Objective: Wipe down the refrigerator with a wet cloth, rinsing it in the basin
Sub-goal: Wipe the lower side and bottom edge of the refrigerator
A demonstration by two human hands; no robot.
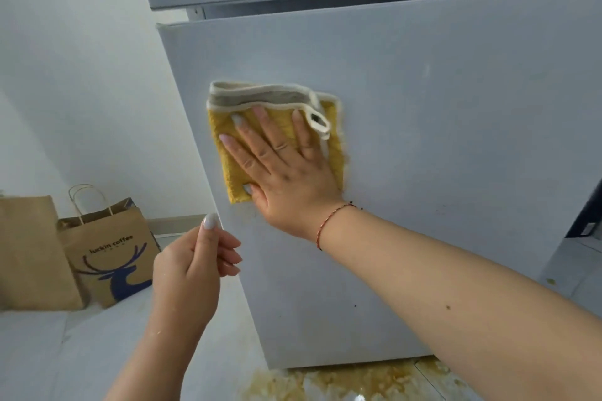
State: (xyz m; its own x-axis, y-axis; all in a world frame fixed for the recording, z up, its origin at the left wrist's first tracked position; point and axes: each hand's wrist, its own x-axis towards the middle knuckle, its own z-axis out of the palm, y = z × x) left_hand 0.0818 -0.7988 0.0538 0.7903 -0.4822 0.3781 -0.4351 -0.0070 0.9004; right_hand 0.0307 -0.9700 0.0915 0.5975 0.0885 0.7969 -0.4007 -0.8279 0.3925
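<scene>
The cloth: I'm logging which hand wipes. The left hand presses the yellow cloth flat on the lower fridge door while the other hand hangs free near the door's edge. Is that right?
Not quite: the head view shows the right hand, not the left, pressing the yellow cloth flat on the lower fridge door. The left hand is the free one near the door's edge.

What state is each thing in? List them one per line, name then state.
cloth: folded, pressed flat against the lower door.
right hand: fingers straight, pressing the cloth.
left hand: loosely curled, holding nothing, beside the door's edge.
lower refrigerator door: closed, with dark specks and a faint smear below the cloth.
floor: stained with a brownish spill at the refrigerator's foot.
paper bags: upright by the wall.
</scene>
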